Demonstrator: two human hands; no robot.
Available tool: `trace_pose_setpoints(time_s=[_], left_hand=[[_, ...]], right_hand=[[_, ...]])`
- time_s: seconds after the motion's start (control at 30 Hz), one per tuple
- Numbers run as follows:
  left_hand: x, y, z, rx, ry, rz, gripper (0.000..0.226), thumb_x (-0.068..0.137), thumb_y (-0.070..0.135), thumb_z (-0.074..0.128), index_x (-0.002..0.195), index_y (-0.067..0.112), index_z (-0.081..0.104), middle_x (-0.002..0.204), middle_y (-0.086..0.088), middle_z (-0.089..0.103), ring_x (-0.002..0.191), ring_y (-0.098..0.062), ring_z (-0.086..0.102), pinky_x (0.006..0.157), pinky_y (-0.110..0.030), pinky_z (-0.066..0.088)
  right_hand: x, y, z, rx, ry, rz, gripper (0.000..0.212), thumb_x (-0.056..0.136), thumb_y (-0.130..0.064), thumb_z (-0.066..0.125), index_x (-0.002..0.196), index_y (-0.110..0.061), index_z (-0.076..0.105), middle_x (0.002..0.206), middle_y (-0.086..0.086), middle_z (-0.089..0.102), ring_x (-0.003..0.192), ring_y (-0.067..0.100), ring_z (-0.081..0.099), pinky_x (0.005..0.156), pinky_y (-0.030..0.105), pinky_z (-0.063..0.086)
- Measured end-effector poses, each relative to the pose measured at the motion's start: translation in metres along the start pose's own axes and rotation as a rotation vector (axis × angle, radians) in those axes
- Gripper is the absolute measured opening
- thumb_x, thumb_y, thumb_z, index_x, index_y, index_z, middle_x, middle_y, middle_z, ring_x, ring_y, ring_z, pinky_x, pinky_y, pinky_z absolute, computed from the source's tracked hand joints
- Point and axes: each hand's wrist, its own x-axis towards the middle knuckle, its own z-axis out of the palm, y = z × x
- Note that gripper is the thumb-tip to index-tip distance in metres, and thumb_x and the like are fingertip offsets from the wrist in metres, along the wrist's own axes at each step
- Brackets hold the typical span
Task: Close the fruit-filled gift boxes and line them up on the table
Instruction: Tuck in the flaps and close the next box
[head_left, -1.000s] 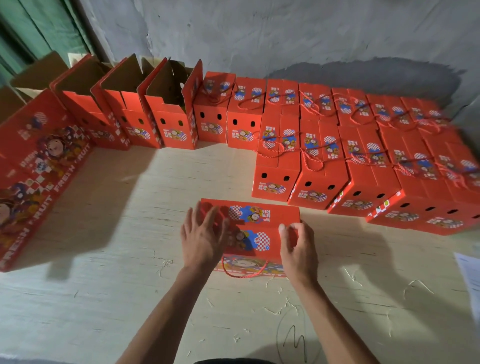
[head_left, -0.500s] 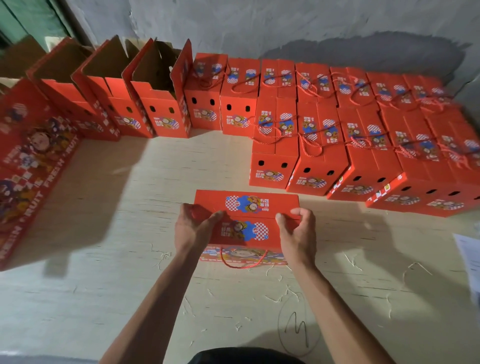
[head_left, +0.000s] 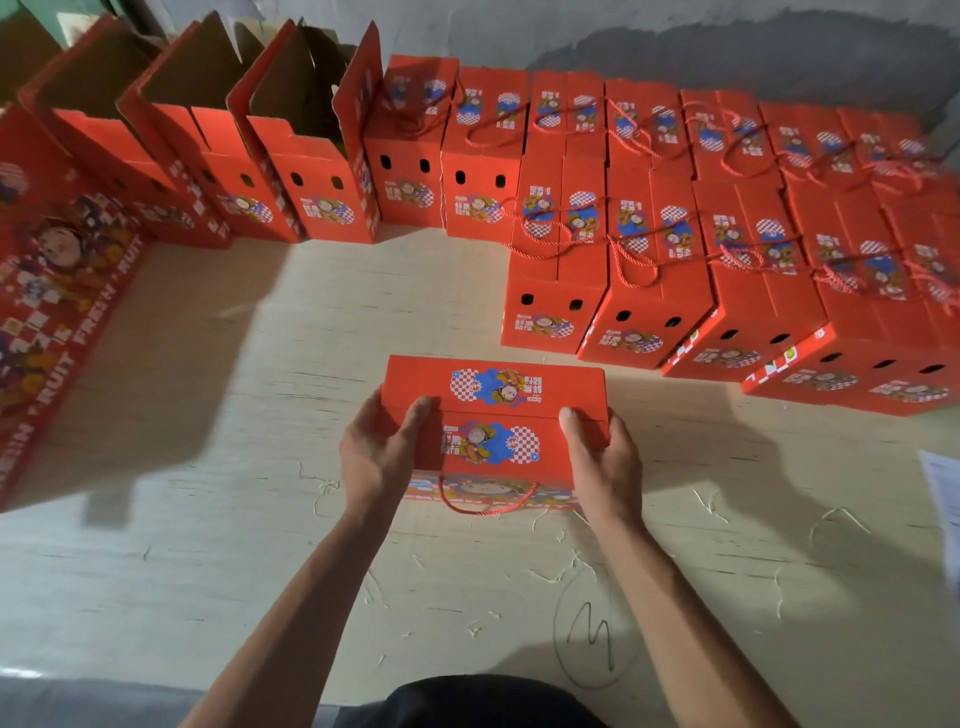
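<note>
1. Boxes, closed (head_left: 727, 249): two rows of red cartons against the wall at right, butted side to side, rope handles lying across the lids. Open boxes (head_left: 291, 171) stand at left in the back row, flaps up.
2. Table (head_left: 208, 545): pale, scratched, flat. Looks fit for sliding a carton rather than lifting it.
3. Box (head_left: 493, 410): alone near the table's middle, just in front of the front row's left end, both lid flaps down and meeting along a centre seam. Corrugated card, so stiff at walls and corners, weaker across the lid. Probably heavy if fruit is inside; contents unseen.
4. Left hand (head_left: 379, 452), right hand (head_left: 605, 457): one clasping each end of the box, thumbs on the lid by the seam, fingers round the end walls.
5. Handle (head_left: 485, 501): red rope loop hanging down the near face. Best hold, by my reckoning, is low on the end walls, not the rope.
</note>
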Motion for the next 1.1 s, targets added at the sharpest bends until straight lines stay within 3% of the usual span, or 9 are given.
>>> trace_pose_setpoints(time_s=[0.13, 0.27, 0.53, 0.63, 0.77, 0.93, 1.03, 1.1], left_hand=[[0.004, -0.003, 0.001, -0.045, -0.051, -0.017, 0.039, 0.080, 0.064, 0.077, 0.109, 0.038, 0.073, 0.095, 0.013, 0.078, 0.089, -0.011, 0.076, 0.083, -0.050, 0.062], [0.003, -0.002, 0.001, -0.088, -0.057, -0.021, 0.034, 0.083, 0.058, 0.077, 0.110, 0.037, 0.074, 0.097, 0.011, 0.079, 0.090, -0.014, 0.076, 0.083, -0.050, 0.062], [-0.001, -0.002, 0.000, -0.050, -0.022, 0.054, 0.024, 0.096, 0.049, 0.066, 0.107, 0.029, 0.073, 0.092, 0.012, 0.078, 0.086, -0.011, 0.074, 0.078, -0.045, 0.062], [-0.003, -0.003, 0.001, -0.038, 0.017, 0.088, 0.019, 0.099, 0.043, 0.063, 0.109, 0.030, 0.073, 0.093, 0.013, 0.077, 0.088, -0.009, 0.072, 0.076, -0.037, 0.060], [-0.004, -0.005, 0.001, -0.040, 0.050, 0.100, 0.024, 0.098, 0.044, 0.059, 0.115, 0.033, 0.073, 0.092, 0.012, 0.077, 0.085, -0.006, 0.069, 0.076, -0.035, 0.057], [-0.001, -0.002, 0.001, -0.133, 0.027, 0.075, 0.024, 0.094, 0.045, 0.063, 0.112, 0.036, 0.076, 0.092, 0.010, 0.078, 0.084, -0.004, 0.065, 0.083, -0.042, 0.058], [-0.001, -0.004, 0.001, -0.076, 0.031, 0.100, 0.017, 0.094, 0.047, 0.062, 0.102, 0.039, 0.075, 0.084, 0.012, 0.077, 0.076, -0.002, 0.064, 0.077, -0.040, 0.058], [0.001, -0.003, 0.001, -0.011, 0.035, 0.125, 0.017, 0.094, 0.050, 0.060, 0.097, 0.039, 0.073, 0.081, 0.013, 0.076, 0.072, -0.002, 0.065, 0.070, -0.039, 0.059]], right_hand=[[0.002, 0.004, 0.000, 0.023, 0.011, -0.003, 0.036, 0.095, -0.052, 0.068, 0.121, -0.028, 0.070, 0.099, -0.012, 0.074, 0.088, 0.003, 0.069, 0.066, 0.014, 0.049], [0.000, 0.003, 0.003, 0.034, 0.049, -0.036, 0.038, 0.093, -0.052, 0.068, 0.120, -0.026, 0.071, 0.095, -0.018, 0.071, 0.080, -0.016, 0.062, 0.059, 0.001, 0.041], [0.000, 0.007, 0.009, 0.002, 0.108, -0.013, 0.033, 0.102, -0.049, 0.058, 0.116, -0.024, 0.072, 0.083, -0.024, 0.062, 0.076, -0.027, 0.054, 0.056, -0.003, 0.037], [-0.001, 0.006, 0.009, 0.031, 0.089, 0.004, 0.033, 0.103, -0.049, 0.055, 0.116, -0.024, 0.073, 0.085, -0.018, 0.066, 0.076, -0.015, 0.061, 0.053, -0.001, 0.039], [0.000, 0.002, 0.006, 0.062, 0.058, 0.042, 0.037, 0.102, -0.054, 0.053, 0.117, -0.026, 0.072, 0.095, -0.004, 0.073, 0.085, 0.011, 0.068, 0.057, 0.014, 0.046], [0.001, -0.004, 0.002, 0.082, 0.056, 0.075, 0.035, 0.099, -0.054, 0.058, 0.113, -0.027, 0.075, 0.095, -0.005, 0.074, 0.086, 0.011, 0.068, 0.061, 0.021, 0.044], [0.006, -0.002, -0.003, 0.077, 0.022, 0.081, 0.033, 0.098, -0.051, 0.061, 0.107, -0.024, 0.077, 0.090, -0.002, 0.074, 0.080, 0.014, 0.066, 0.061, 0.024, 0.043], [0.009, -0.003, -0.010, 0.084, 0.014, 0.099, 0.028, 0.095, -0.049, 0.066, 0.095, -0.024, 0.078, 0.077, -0.007, 0.072, 0.070, 0.011, 0.063, 0.058, 0.025, 0.043]])
